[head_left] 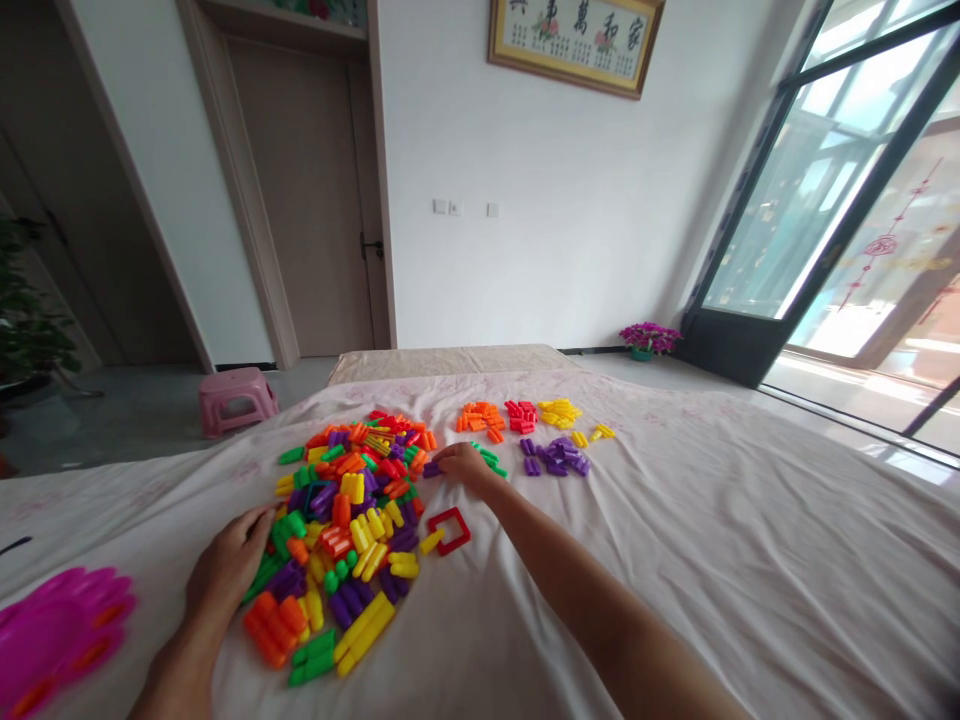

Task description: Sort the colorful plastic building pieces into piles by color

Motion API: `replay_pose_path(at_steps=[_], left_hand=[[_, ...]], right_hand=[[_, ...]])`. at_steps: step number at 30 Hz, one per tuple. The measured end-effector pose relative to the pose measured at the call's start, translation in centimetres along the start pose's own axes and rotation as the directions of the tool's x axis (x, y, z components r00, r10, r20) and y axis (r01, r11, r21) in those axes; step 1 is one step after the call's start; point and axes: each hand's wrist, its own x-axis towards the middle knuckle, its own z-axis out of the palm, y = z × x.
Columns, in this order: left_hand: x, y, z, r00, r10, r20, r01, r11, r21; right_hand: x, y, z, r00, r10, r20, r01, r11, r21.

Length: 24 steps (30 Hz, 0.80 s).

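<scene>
A large mixed pile of plastic blocks (349,485) in orange, yellow, green, purple and red lies on the cloth. My right hand (463,467) is closed on a purple block (433,469) at the pile's right edge, beside a few green blocks (491,459). Against the pile's left side rests my left hand (244,545); its fingertips are hidden, so what it holds does not show. Sorted groups lie farther right: orange blocks (481,417), red blocks (521,416), yellow blocks (559,413) and purple blocks (562,457). A red square frame (463,524) sits near the pile.
The pale cloth (675,520) covers the wide surface with wrinkles. A pink flower-shaped tray (56,630) is at the lower left. Beyond the cloth stand a pink stool (237,400) and a pot of purple flowers (649,339).
</scene>
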Motion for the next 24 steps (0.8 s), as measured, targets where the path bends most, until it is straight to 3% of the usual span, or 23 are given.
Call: replay_pose_path(at_steps=[5, 8, 12, 17, 21, 24], left_hand=[[-0.1, 0.1, -0.1, 1.000, -0.010, 0.016, 0.010, 1.000, 0.008], [0.0, 0.0, -0.2, 0.999, -0.022, 0.033, 0.022, 1.000, 0.004], [0.3, -0.2, -0.1, 0.999, -0.037, 0.039, 0.036, 0.999, 0.021], [0.5, -0.2, 0.0, 0.997, -0.063, 0.053, 0.061, 0.997, 0.044], [0.6, -0.4, 0.2, 0.995, -0.074, 0.065, 0.071, 0.996, 0.058], [0.6, -0.4, 0.1, 0.992, -0.097, 0.082, 0.092, 0.993, 0.067]], right_hand=[[-1.6, 0.0, -2.0, 1.000, 0.025, -0.019, -0.020, 0.975, 0.223], [-2.7, 0.3, -4.5, 0.992, -0.015, -0.125, 0.051, 0.956, 0.290], [-4.1, 2.6, -9.6, 0.932, -0.070, -0.355, 0.108, 0.990, 0.088], [-6.0, 6.2, -15.4, 0.858, -0.040, -0.511, -0.072, 0.978, -0.197], [-7.4, 7.6, -17.6, 0.796, 0.030, -0.605, -0.311, 0.877, -0.366], [-7.7, 7.4, -17.5, 0.766, 0.003, -0.643, -0.342, 0.849, -0.403]])
